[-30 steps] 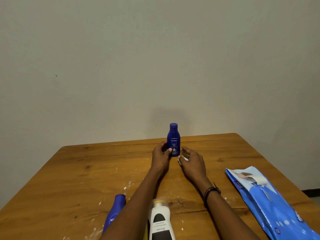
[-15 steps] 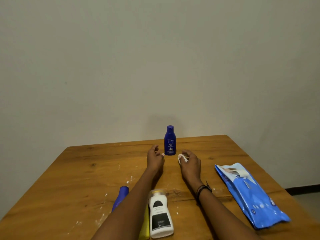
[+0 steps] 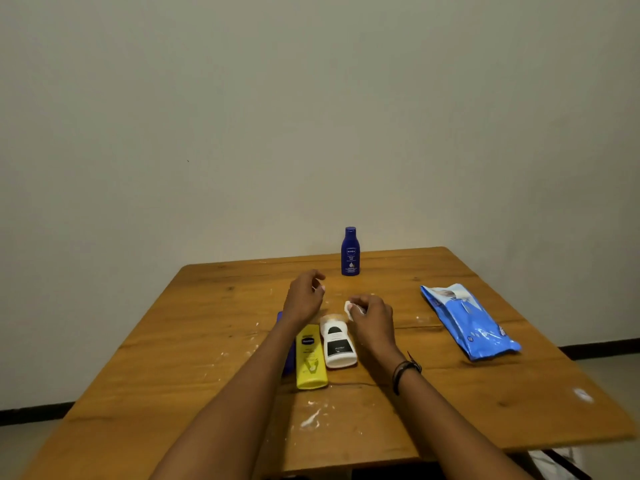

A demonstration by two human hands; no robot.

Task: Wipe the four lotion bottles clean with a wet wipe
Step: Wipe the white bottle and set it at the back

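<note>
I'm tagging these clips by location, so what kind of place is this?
Probably a plain room in a home, though that is a guess. A worn wooden table smeared with white stands against a bare wall, holding lotion bottles and a blue wet wipe pack. No shop or lab fittings show.

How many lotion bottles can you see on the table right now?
4: small blue bottle upright at the far edge; white bottle, yellow bottle and a mostly hidden blue bottle lying between the forearms.

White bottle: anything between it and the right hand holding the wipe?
Nothing visible. The right hand, clutching the wipe, sits just beside the top of the lying white bottle, with no object between them.
</note>
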